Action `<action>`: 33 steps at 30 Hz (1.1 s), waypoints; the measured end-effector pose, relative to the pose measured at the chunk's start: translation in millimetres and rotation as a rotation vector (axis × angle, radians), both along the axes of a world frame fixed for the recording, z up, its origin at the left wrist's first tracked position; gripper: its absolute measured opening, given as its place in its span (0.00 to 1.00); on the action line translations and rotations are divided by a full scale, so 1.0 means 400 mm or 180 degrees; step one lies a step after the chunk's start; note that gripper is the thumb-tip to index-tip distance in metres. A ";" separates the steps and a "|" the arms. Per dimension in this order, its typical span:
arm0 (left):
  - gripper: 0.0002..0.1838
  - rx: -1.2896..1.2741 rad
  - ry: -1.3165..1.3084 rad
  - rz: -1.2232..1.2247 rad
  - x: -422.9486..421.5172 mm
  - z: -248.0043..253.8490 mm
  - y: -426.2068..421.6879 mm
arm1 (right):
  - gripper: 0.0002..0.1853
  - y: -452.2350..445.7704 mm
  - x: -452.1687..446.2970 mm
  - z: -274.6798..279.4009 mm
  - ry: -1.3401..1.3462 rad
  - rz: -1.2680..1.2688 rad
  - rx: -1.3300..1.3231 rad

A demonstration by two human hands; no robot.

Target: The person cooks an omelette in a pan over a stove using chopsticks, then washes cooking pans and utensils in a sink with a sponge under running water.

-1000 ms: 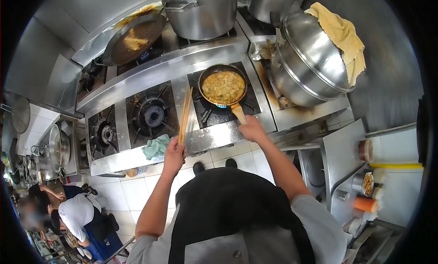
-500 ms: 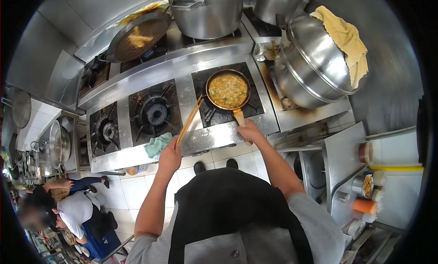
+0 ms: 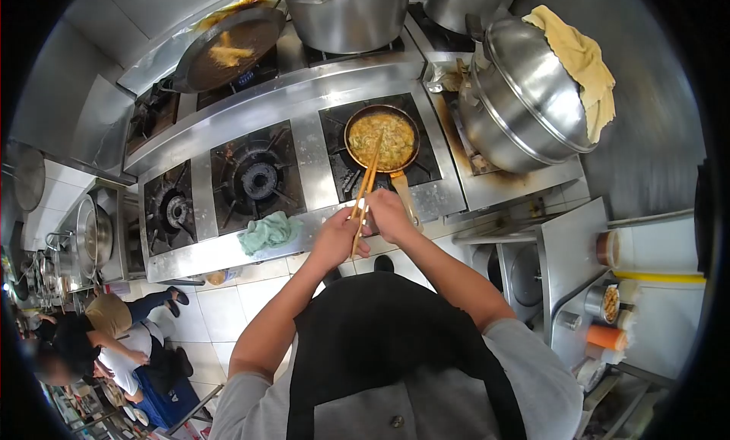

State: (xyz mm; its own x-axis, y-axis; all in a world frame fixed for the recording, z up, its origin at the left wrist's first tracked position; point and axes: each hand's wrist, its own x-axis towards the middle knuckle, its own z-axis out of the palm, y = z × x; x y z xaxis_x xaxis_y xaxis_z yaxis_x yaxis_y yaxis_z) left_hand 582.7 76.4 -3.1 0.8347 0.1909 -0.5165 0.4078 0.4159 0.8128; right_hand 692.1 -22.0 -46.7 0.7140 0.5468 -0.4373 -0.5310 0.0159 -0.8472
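A round frying pan (image 3: pixel 411 158) with a golden, egg-like mixture (image 3: pixel 390 136) in it sits on the right front burner. Its pale handle (image 3: pixel 403 190) points toward me, with no hand around it. My left hand (image 3: pixel 333 238) is closed around a pair of long wooden chopsticks (image 3: pixel 368 183). In this view their tips reach over the mixture; whether they touch it I cannot tell. My right hand (image 3: pixel 391 216) is off the handle, right beside my left, with bent fingers at the chopsticks; its fingertips are partly hidden.
A green cloth (image 3: pixel 268 233) lies on the stove's front edge. Behind stand a wok (image 3: pixel 255 38) with fried food in oil and a large pot (image 3: pixel 353 22). A domed steamer (image 3: pixel 506 98) with a yellow cloth (image 3: pixel 582 63) is at right. Co-workers (image 3: pixel 129 341) are at lower left.
My right hand has let go of the pan handle and moved left to the chopsticks. My left hand has moved right, bringing the chopstick tips over the pan.
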 end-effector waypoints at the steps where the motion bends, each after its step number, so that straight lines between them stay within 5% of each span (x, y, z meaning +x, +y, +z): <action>1: 0.16 -0.0009 -0.0009 0.0003 -0.006 -0.006 0.004 | 0.09 -0.004 0.025 0.006 0.0009 -0.0172 -0.0114; 3: 0.16 0.0298 0.0097 0.0507 -0.030 -0.023 0.030 | 0.10 -0.025 0.101 0.005 -0.0164 -0.0325 -0.0501; 5: 0.18 0.0921 0.0188 0.0414 -0.088 -0.015 0.089 | 0.09 -0.074 0.168 0.023 -0.1862 0.0033 -0.1647; 6: 0.20 0.1543 0.0289 0.0297 -0.120 -0.010 0.117 | 0.09 -0.091 0.190 0.036 -0.1864 0.0047 -0.1650; 8: 0.20 0.1611 0.0413 0.0390 -0.175 -0.006 0.155 | 0.10 -0.114 0.224 0.060 -0.3480 0.0980 -0.2812; 16: 0.18 0.1986 0.0370 0.0432 -0.191 -0.021 0.153 | 0.09 -0.064 0.250 -0.018 -0.4080 0.1172 -0.3058; 19: 0.17 0.1370 0.0302 0.0242 -0.129 -0.025 0.109 | 0.10 -0.115 0.205 0.024 -0.2877 0.0891 -0.2698; 21: 0.17 0.0233 -0.0016 0.0164 -0.078 -0.050 0.065 | 0.11 -0.105 0.134 0.024 -0.0059 -0.0235 -0.0894; 23: 0.17 -0.0223 -0.0037 0.0174 0.000 -0.033 0.011 | 0.08 -0.043 0.055 0.045 0.0456 -0.0679 -0.0364; 27: 0.15 -0.0557 0.0098 0.0227 0.073 0.000 -0.048 | 0.09 0.008 0.003 0.023 0.0324 -0.0856 0.0157; 33: 0.10 -0.0806 -0.0282 0.0127 0.060 -0.093 -0.069 | 0.10 -0.087 0.016 -0.007 -0.0322 0.0343 -0.0459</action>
State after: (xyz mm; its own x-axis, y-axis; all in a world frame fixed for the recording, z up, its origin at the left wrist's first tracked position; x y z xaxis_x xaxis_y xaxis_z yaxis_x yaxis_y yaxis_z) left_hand 606.8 48.8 -40.3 0.8732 0.0988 -0.4773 0.3189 0.6248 0.7127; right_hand 698.5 -56.9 -49.3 0.6990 0.5593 -0.4456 -0.4352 -0.1618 -0.8857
